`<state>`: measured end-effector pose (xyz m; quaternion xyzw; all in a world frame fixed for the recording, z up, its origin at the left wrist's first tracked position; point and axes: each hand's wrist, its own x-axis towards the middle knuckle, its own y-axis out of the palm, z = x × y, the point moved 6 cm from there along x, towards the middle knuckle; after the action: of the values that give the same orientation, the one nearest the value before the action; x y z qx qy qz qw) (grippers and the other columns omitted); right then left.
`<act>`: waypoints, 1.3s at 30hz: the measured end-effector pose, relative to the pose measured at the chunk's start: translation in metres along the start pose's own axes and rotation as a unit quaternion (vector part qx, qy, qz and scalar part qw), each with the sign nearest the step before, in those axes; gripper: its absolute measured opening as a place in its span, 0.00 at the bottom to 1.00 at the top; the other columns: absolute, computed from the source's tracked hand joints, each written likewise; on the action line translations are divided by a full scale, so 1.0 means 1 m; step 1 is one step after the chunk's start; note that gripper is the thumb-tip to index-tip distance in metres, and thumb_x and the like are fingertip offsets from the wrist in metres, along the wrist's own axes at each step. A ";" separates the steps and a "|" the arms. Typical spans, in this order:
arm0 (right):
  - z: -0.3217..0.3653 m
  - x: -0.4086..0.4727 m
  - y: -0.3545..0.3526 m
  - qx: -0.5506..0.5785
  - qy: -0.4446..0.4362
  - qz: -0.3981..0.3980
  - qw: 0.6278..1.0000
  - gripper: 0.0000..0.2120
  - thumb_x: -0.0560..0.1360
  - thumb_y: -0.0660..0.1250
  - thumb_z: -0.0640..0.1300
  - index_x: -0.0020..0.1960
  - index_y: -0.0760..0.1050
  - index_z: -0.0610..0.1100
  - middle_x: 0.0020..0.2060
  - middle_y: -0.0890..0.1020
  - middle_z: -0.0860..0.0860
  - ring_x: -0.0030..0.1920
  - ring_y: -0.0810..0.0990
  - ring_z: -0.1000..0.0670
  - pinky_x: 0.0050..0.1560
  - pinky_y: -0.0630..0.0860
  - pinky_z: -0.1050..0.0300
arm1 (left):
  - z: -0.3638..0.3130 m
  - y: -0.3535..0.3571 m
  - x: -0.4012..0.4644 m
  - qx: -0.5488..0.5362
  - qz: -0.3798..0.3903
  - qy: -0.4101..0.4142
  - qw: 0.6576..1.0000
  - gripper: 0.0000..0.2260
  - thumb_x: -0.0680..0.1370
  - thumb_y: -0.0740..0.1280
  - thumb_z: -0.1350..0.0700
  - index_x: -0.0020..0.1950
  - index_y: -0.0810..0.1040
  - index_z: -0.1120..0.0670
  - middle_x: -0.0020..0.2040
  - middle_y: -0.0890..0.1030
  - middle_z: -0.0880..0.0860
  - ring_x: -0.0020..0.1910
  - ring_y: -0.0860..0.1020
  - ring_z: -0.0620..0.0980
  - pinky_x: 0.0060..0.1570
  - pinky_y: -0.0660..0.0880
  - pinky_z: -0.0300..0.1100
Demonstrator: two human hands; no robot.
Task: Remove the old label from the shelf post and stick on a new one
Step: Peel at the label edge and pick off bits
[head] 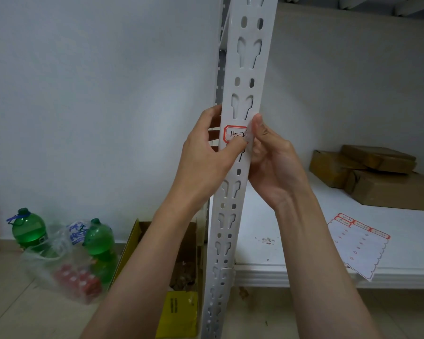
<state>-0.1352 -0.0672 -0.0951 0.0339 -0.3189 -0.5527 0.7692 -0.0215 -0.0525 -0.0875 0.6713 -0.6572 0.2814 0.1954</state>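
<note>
A white slotted shelf post (242,77) runs up the middle of the view. On it, at hand height, is a red-bordered white label (234,133) with handwritten marks. My left hand (206,157) wraps the post from the left, its thumb pressing on the label's lower right corner. My right hand (272,162) holds the post's right edge, with the thumb against the label's right end, which looks slightly lifted. A label sheet (360,245) with a few red-bordered labels at its top lies on the white shelf (291,241) to the right.
Brown cardboard parcels (377,174) are stacked at the back right of the shelf. On the floor to the left stand two green bottles (30,228), a clear plastic bag with red items (66,270) and an open cardboard box (179,265).
</note>
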 end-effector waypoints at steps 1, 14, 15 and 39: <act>0.000 0.000 0.000 0.007 0.003 0.003 1.000 0.15 0.77 0.64 0.49 0.57 0.83 0.44 0.54 0.85 0.42 0.55 0.83 0.42 0.60 0.80 0.44 | 0.000 0.000 0.000 -0.001 0.000 0.000 1.000 0.21 0.79 0.68 0.52 0.72 0.69 0.47 0.62 0.79 0.43 0.56 0.78 0.39 0.48 0.78 0.27; 0.004 -0.004 0.008 0.031 0.003 0.010 0.999 0.16 0.80 0.60 0.48 0.61 0.79 0.42 0.54 0.86 0.43 0.54 0.85 0.44 0.55 0.82 0.48 | -0.018 -0.013 -0.002 0.128 -0.126 0.121 0.976 0.28 0.72 0.77 0.45 0.69 0.74 0.52 0.60 0.79 0.47 0.54 0.79 0.42 0.51 0.76 0.29; 0.003 -0.004 0.008 0.033 0.003 0.014 0.999 0.16 0.81 0.59 0.48 0.61 0.78 0.42 0.55 0.85 0.43 0.55 0.85 0.43 0.56 0.82 0.48 | -0.021 -0.016 -0.003 0.142 -0.137 0.133 0.971 0.29 0.71 0.77 0.45 0.68 0.75 0.53 0.59 0.80 0.48 0.53 0.79 0.43 0.52 0.77 0.31; -0.003 -0.007 -0.003 0.012 -0.009 -0.016 1.000 0.21 0.83 0.61 0.49 0.73 0.71 0.41 0.64 0.81 0.40 0.61 0.82 0.42 0.60 0.80 0.47 | -0.029 -0.011 -0.002 0.202 -0.143 0.184 0.951 0.23 0.73 0.75 0.48 0.64 0.76 0.55 0.58 0.79 0.50 0.51 0.80 0.45 0.48 0.79 0.32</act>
<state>-0.1370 -0.0627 -0.1023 0.0431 -0.3322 -0.5616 0.7566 -0.0140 -0.0324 -0.0656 0.7199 -0.4366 0.4963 0.2116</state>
